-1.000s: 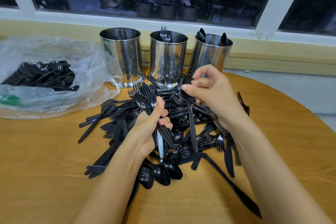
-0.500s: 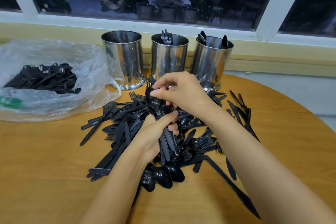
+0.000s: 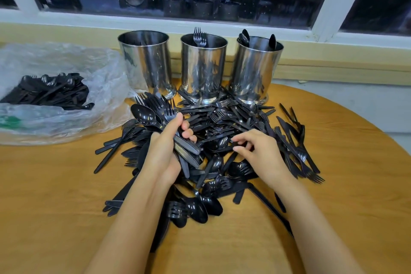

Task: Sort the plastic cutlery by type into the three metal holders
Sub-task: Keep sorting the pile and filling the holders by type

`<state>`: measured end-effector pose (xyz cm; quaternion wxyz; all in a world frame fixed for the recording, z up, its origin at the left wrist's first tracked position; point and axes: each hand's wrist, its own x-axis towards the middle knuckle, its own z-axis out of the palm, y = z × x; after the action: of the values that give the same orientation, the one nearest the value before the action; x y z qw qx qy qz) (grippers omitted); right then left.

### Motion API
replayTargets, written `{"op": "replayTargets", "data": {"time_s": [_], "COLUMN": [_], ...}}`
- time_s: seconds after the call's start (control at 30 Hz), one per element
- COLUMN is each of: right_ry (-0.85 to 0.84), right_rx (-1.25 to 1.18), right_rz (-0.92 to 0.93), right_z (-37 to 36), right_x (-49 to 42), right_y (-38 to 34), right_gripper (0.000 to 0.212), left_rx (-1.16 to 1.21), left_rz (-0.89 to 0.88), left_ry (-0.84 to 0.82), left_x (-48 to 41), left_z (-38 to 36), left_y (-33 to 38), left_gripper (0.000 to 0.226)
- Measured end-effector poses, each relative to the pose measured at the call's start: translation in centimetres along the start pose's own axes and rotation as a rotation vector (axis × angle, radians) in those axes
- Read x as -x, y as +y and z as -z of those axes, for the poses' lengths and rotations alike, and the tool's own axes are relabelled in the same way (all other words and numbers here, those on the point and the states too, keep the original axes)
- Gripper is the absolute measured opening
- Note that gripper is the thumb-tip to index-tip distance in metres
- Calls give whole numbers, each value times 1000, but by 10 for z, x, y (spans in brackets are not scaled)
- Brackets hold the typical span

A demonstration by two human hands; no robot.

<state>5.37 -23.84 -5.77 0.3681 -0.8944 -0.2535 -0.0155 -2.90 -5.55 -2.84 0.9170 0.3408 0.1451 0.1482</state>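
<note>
Sorting barely begun: left grip (image 3: 165, 151) clutches a mixed fork & spoon bunch (image 3: 146, 115); right grip (image 3: 262, 155), fingers curled, probes the cutlery pile (image 3: 233, 118) on the worktop (image 3: 44, 184), pinch unclear. Middle holder (image 3: 203, 66): few forks; right holder (image 3: 255, 69): few spoons; left holder (image 3: 144, 60) looks empty.

Left holder (image 3: 145, 62) hides its contents; plastic bag (image 3: 104, 78) runs off-frame.

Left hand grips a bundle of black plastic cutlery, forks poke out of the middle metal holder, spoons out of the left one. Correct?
No. The head view shows the black plastic spoons poking out of the right shiny metal holder; nothing shows above the rim of the left metal holder. The rest holds.
</note>
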Motion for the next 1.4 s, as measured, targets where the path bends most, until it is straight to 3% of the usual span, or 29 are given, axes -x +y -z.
{"op": "replayTargets", "data": {"time_s": [0.2,0.37,0.5,0.6,0.67,0.87,1.0,1.07,1.13,1.23,1.4], "right_ry": [-90,68,329,382,413,353,167,96,65,39,16], "right_rx": [64,93,-340,-723,-853,-1094,-1284,-1243,-1020,-722,-551], "right_rz": [208,324,212,107,56,-27,10,-20,-83,-61,49], "right_z": [-10,-18,-1,12,18,27,43,52,59,62,49], "right_x": [1,1,1,2,3,2,-4,-7,-11,-21,-42], "right_y": [-13,-20,-24,-28,-28,-36,-46,-55,-67,-81,-100], "right_gripper": [37,15,6,13,18,32,16,24,28,9,6], "left_rx": [-14,-34,-15,-23,-28,-37,-38,-55,-77,-95,-250], "left_rz": [0,-1,-1,15,35,114,125,141,154,159,157], "left_ry": [16,24,23,17,16,22,17,6,-3,-13,-53], "left_x": [-2,-1,-3,-3,-2,0,2,3,4,4,5], "left_z": [1,1,3,2,1,-1,-3,-4,-5,-5,-6], "left_y": [-1,-2,-2,-3,-4,-5,-6,-6,-6,-8,-10], "left_gripper": [26,26,21,21,22,25,22,19,21,37,53]}}
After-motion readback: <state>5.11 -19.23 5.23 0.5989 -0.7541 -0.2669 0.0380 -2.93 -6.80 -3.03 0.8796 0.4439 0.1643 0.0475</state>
